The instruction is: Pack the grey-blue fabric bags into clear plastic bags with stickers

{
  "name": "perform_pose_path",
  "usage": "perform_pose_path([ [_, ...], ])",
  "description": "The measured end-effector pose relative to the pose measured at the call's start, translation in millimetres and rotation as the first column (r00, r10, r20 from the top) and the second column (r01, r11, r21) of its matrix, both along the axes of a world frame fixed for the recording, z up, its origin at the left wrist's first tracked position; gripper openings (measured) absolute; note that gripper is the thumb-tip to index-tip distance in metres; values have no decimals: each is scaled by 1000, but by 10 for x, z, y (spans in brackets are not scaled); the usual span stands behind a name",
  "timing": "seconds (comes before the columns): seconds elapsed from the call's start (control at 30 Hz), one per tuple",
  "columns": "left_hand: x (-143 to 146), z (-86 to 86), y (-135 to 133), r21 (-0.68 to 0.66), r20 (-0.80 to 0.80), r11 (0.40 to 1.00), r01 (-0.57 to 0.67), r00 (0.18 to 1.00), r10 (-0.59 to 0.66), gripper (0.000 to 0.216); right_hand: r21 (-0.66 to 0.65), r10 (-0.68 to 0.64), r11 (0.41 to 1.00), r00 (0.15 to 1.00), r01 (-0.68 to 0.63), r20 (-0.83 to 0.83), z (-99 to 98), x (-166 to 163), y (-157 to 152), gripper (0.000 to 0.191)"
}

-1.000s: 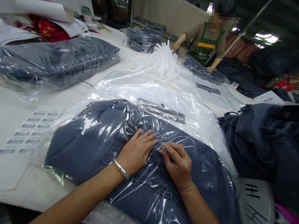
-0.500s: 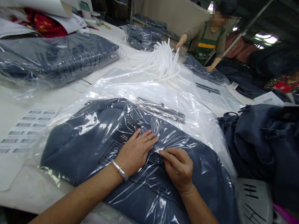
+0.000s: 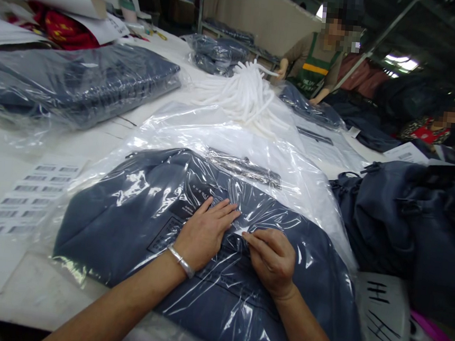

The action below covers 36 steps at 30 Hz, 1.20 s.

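A dark blue bag (image 3: pixel 126 236) in clear plastic wrap lies across the table in front of me, with a dark printed tag (image 3: pixel 197 192) visible under the film. My left hand (image 3: pixel 206 227) is spread flat on the wrap, a silver bangle on its wrist. Close beside it, my right hand (image 3: pixel 271 256) pinches a small white sticker (image 3: pixel 241 230) between thumb and fingers, against the plastic. Whether the sticker adheres to the film I cannot tell. To the left lies a sheet of barcode labels (image 3: pixel 26 195).
Behind the bag are clear plastic bags (image 3: pixel 175 126) and a bundle of white cords (image 3: pixel 248 95). Another wrapped bag (image 3: pixel 79 80) lies at left, unwrapped blue bags (image 3: pixel 399 207) at right. Across the table, a person in a green apron (image 3: pixel 316 67) holds a white cord.
My hands keep nearly the same pose on the wrap, the right still pinching the sticker. The co-worker's hand now draws a white cord to the right from the bundle. The view has shifted slightly.
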<state>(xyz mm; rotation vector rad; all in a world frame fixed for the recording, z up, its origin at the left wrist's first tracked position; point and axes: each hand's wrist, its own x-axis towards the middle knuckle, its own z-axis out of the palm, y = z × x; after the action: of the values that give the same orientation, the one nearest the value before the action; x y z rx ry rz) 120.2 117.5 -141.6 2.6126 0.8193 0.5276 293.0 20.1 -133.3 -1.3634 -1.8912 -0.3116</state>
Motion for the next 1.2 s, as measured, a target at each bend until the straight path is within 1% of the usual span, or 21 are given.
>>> perform_pose_path([
  [0.27, 3, -17, -1, -3, 8, 1000, -6, 1000, 6, 41, -4, -9, 1000, 1000, 9, -13, -18, 12, -18, 30],
  [0.33, 5, -9, 0, -17, 8, 1000, -1, 1000, 1, 41, -25, -23, 999, 999, 23, -29, -32, 16, -9, 29],
  [0.5, 10, -12, -3, -26, 7, 1000, -10, 1000, 10, 40, -142, -123, 985, 981, 102, -152, -68, -33, -29, 25],
  [0.57, 10, -19, -9, -25, 20, 1000, -14, 1000, 15, 39, -188, -179, 972, 958, 138, -223, -34, -84, -74, 25],
  [0.6, 9, -22, -12, -25, 28, 1000, -15, 999, 16, 39, -218, -231, 960, 935, 174, -270, -1, -112, -99, 25],
  [0.67, 9, -26, -19, -26, 43, 1000, -13, 999, 15, 39, -326, -361, 912, 861, 247, -358, 90, -169, -139, 24],
  [0.7, 9, -28, -22, -26, 52, 1000, -13, 999, 14, 39, -406, -421, 877, 821, 258, -385, 142, -194, -148, 21],
  [0.73, 9, -29, -25, -26, 62, 1000, -14, 998, 15, 39, -495, -465, 835, 789, 241, -400, 193, -217, -147, 17],
  [0.77, 9, -30, -27, -25, 74, 1000, -13, 997, 14, 39, -586, -495, 786, 768, 196, -406, 239, -235, -136, 16],
  [0.83, 8, -35, -31, -23, 99, 1000, -11, 995, 13, 38, -726, -536, 682, 735, 88, -416, 303, -256, -90, 25],
  [0.9, 5, -44, -36, -21, 117, 1000, -9, 993, 11, 38, -793, -576, 609, 688, 3, -440, 323, -256, -31, 32],
  [0.93, 5, -49, -38, -20, 124, 1000, -8, 992, 11, 38, -808, -595, 588, 662, -28, -456, 320, -250, -4, 35],
  [1.0, 6, -61, -43, -15, 141, 1000, -9, 990, 11, 38, -820, -625, 568, 609, -74, -488, 301, -232, 40, 39],
  [1.1, 12, -71, -47, -16, 164, 1000, -10, 986, 13, 38, -823, -665, 557, 535, -110, -521, 275, -214, 71, 39],
  [1.2, 13, -72, -48, -27, 175, 1000, -10, 985, 15, 37, -822, -688, 558, 492, -110, -533, 265, -223, 72, 37],
])
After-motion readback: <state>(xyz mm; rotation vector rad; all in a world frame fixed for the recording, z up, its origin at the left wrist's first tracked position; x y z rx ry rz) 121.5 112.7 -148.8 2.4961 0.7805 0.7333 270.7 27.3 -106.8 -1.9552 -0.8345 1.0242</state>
